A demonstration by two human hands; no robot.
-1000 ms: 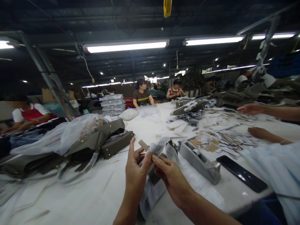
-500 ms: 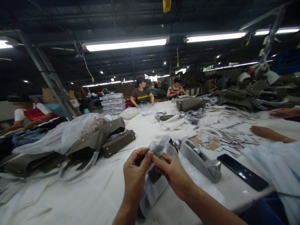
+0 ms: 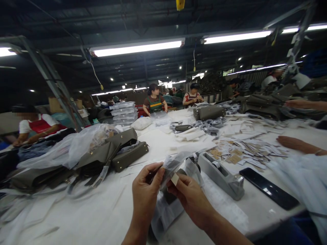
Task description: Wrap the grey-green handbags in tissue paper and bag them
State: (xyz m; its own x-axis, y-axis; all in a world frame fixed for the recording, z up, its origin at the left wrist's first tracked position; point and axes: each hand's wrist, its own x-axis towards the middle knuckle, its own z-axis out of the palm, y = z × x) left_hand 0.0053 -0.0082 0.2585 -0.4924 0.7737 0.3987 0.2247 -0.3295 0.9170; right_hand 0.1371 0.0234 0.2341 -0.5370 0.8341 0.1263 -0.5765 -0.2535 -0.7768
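Observation:
My left hand is closed, pinching the upper edge of a clear plastic bag that holds a dark grey-green piece. My right hand grips the same bag from the right, and a small pale tag shows at its thumb. The bag hangs down between my hands over the white table. What lies inside it is mostly hidden by my fingers. Just right of my hands stands a grey tape dispenser.
A black phone lies right of the dispenser. Olive-grey handbags and a clear plastic sack sit at left. Scattered paper tags cover the middle right, where another person's forearm rests. Other workers sit around the table.
My left thumb has come down from its raised position and both hands have closed on the bag's top. The brown tag that stood up by my left hand is gone from there. The neighbour's far hand drew back.

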